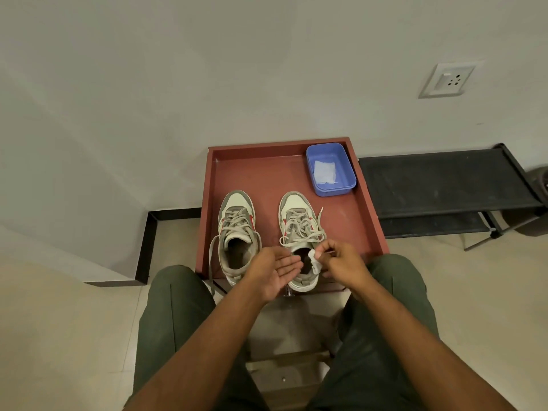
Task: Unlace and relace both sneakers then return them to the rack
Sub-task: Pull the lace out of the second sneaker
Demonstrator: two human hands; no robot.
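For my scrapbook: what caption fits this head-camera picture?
Two laced sneakers wait on a red tray while the right hand pinches a small white wad.

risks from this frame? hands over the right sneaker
1. Right hand pinches a small white wad directly over the right sneaker opening; it could drop inside.
2. Left sneaker lace trails over the red tray front edge; a knee could snag it.

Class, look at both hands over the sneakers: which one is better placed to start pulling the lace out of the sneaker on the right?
Probably the right hand: it hovers at the right sneaker's lace, though pinching a small white wad. The left hand lies open, palm up.
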